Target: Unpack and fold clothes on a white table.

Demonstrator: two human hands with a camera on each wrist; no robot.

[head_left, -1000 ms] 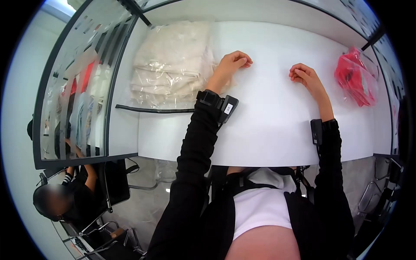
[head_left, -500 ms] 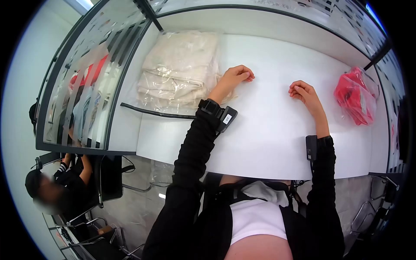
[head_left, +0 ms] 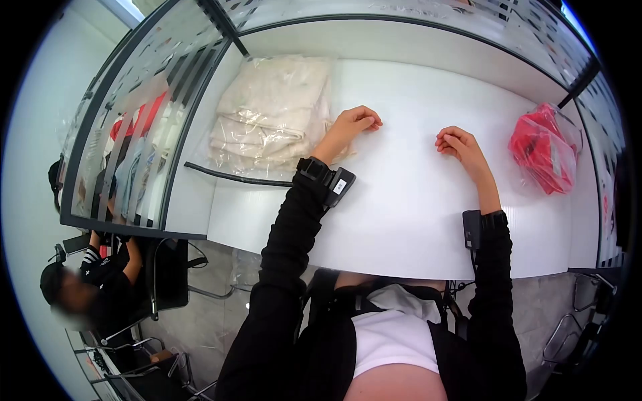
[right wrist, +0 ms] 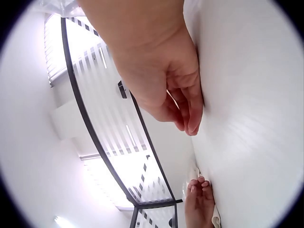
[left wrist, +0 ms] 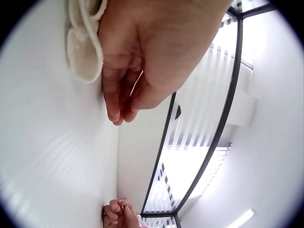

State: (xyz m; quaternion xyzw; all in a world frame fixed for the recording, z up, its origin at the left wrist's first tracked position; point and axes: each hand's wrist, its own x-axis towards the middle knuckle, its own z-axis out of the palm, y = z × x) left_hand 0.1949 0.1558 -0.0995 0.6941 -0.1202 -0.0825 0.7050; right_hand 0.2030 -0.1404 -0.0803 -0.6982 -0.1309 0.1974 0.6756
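Observation:
My left hand (head_left: 349, 128) rests on the white table (head_left: 401, 214) with fingers loosely curled and nothing between them. Just left of it lies a stack of folded cream cloth (head_left: 267, 110) in clear plastic. In the left wrist view a fold of cream cloth (left wrist: 85, 54) shows close beside the left hand (left wrist: 147, 52). Across a stretch of bare tabletop, my right hand (head_left: 465, 152) lies with its fingers bent loosely. The right wrist view shows no object in the right hand (right wrist: 156, 71). Farther right sits a clear plastic bag with something pinkish red (head_left: 545, 150) in it.
A black strip (head_left: 234, 175) lies on the table in front of the cloth. Low white panels (head_left: 414, 73) bound the back, with dark-framed striped glass (head_left: 147, 127) at the left. Beyond that, another person (head_left: 100, 287) sits among chairs at the lower left.
The head view has tilted and shifted slightly, so the table sits lower in it. Both hands keep nearly the same place and pose on the table.

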